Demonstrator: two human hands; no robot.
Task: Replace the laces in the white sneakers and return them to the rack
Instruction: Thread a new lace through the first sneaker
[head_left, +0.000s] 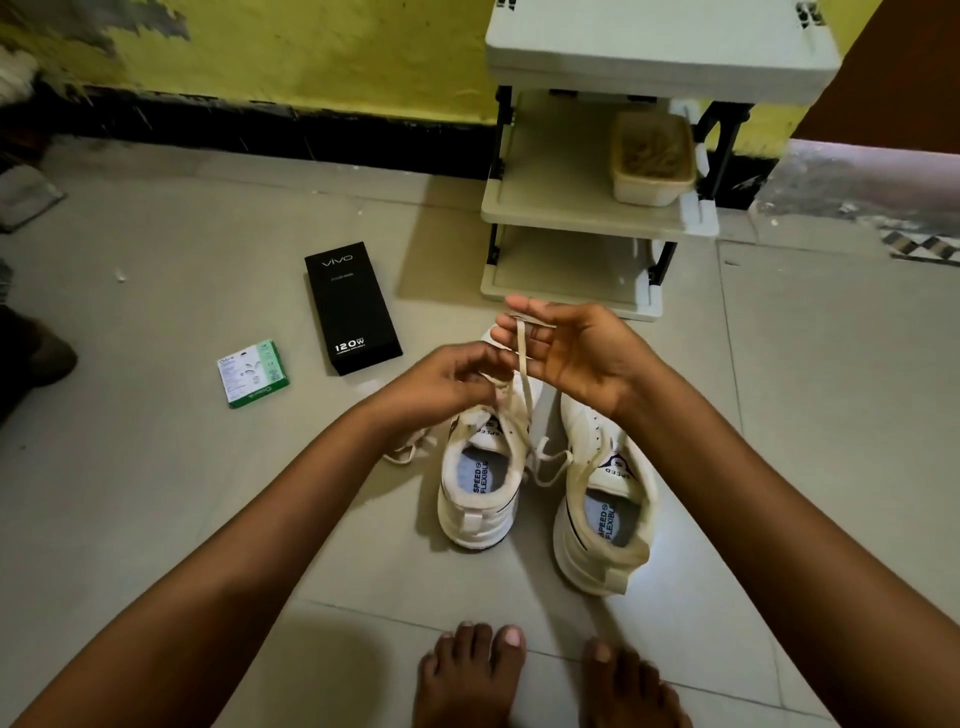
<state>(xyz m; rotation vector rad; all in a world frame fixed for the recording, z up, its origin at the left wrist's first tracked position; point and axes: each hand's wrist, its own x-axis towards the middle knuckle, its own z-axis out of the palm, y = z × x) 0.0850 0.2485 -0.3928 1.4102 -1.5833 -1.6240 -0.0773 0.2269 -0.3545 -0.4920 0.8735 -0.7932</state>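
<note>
Two white sneakers stand side by side on the tiled floor, heels toward me: the left sneaker (480, 488) and the right sneaker (605, 499). A cream lace (522, 374) rises from the left sneaker. My left hand (447, 382) pinches the lace just above the shoe's tongue. My right hand (566, 345) is held higher, palm toward me, with the lace looped over its fingers. Loose lace ends lie left of the left sneaker and between the two shoes. The white rack (597, 208) stands just beyond the shoes.
A black phone box (352, 306) and a small green-and-white box (253, 373) lie on the floor to the left. A beige basket (652, 158) sits on the rack's middle shelf. My bare feet (545, 675) are near the bottom edge. A yellow wall runs behind.
</note>
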